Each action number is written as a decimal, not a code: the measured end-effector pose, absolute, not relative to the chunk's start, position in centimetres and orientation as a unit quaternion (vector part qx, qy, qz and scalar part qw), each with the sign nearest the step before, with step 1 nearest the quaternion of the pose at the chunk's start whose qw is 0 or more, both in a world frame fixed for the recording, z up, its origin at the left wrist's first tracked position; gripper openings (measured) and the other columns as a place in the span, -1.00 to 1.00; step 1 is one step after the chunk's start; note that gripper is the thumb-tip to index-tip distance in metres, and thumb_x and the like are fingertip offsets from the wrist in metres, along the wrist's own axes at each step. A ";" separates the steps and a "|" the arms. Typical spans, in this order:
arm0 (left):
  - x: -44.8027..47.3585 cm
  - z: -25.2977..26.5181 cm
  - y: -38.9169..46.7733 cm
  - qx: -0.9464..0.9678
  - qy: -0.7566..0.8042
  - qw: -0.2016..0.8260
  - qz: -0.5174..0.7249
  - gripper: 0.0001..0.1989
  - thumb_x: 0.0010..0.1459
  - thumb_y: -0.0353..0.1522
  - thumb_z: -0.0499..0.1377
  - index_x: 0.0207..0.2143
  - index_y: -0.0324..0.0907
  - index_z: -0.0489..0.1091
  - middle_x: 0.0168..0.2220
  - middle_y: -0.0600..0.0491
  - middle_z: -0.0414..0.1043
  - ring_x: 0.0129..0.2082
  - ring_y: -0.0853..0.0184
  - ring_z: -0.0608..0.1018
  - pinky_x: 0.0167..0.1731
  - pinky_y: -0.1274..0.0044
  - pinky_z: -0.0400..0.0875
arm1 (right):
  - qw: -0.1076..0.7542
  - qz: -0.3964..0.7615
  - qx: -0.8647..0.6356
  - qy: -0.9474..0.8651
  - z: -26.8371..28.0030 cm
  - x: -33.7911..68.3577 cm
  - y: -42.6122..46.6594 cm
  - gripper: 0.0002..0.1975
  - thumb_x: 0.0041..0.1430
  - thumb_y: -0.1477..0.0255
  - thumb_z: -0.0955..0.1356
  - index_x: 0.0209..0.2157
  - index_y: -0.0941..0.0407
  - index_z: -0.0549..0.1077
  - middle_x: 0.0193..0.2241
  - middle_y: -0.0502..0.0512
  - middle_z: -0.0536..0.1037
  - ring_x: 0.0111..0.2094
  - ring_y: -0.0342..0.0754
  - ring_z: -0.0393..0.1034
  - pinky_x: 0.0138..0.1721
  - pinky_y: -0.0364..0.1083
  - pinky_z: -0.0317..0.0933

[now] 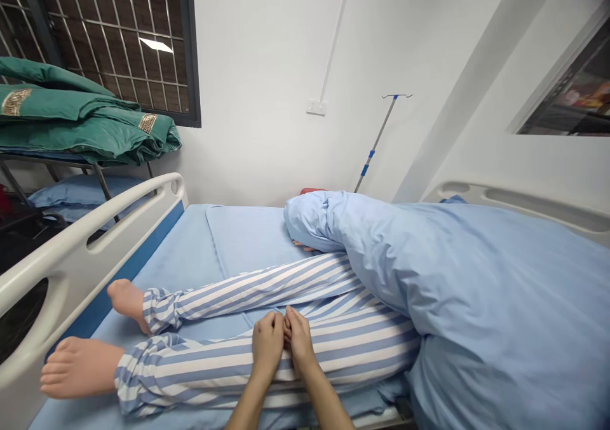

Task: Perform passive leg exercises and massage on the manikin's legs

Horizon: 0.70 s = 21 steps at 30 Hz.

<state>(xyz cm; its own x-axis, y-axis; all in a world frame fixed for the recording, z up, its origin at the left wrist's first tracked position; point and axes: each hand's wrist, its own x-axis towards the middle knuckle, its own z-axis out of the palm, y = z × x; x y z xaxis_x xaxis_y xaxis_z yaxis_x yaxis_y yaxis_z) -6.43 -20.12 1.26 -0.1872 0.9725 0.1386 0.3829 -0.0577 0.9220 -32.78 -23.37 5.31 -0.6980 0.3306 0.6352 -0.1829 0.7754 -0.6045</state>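
My left hand (pixel 268 340) and my right hand (pixel 298 338) are side by side over the near leg of striped trousers (pixel 210 369), around the knee. Both have curled fingers, and their fingertips come close together or touch. Nothing shows in either hand. The trousers are worn by a figure lying on the bed, apparently a manikin, with a smooth near foot (pixel 81 368) and far foot (pixel 128 301) bare at the left. A light blue quilt (pixel 457 277) is folded back over the figure's upper body. Part of a hand (pixel 304 246) shows beneath its edge.
A white footboard (pixel 86 227) closes the bed's left end, and a headboard (pixel 538 204) stands at the right. Behind the bed are an IV pole (pixel 376 144) and a wall socket (pixel 316 107). Green folded bedding (pixel 86 122) lies on a rack under the barred window (pixel 119 42).
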 end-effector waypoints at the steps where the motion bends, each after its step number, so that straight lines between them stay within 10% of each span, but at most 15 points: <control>1: -6.4 0.9 -20.2 0.566 0.619 0.299 0.456 -0.65 0.13 -0.23 -0.10 -0.67 -0.16 0.09 -0.67 0.13 0.19 -0.59 0.43 0.25 -0.50 0.57 0.05 | 0.388 0.330 -0.033 -0.860 5.3 -33.9 -23.3 -0.54 0.12 0.41 0.05 -0.84 0.09 0.03 -0.77 -0.14 0.26 -0.44 -0.26 0.36 -0.51 -0.30 0.16; 10: -6.3 0.6 -20.6 0.588 0.632 0.266 0.430 -0.64 0.12 -0.28 -0.08 -0.71 -0.17 0.08 -0.71 0.16 0.10 -0.61 0.45 0.18 -0.52 0.54 -0.06 | 0.499 0.261 -0.554 -0.613 5.2 -5.0 -22.3 -0.55 0.11 0.07 0.12 -0.72 0.01 0.14 -0.81 -0.05 0.14 -0.60 -0.07 0.20 -0.64 -0.15 0.04; 21: -15.5 1.6 -20.8 0.544 0.579 0.370 0.481 -0.59 0.07 -0.14 -0.04 -0.70 -0.16 -0.02 -0.69 0.20 -0.07 -0.61 0.49 0.11 -0.56 0.59 0.00 | 0.496 0.220 -0.585 -0.603 -0.3 6.1 -20.0 -0.54 0.11 0.03 0.14 -0.65 0.08 0.14 -0.70 -0.08 0.14 -0.62 -0.15 0.07 -0.56 -0.14 0.01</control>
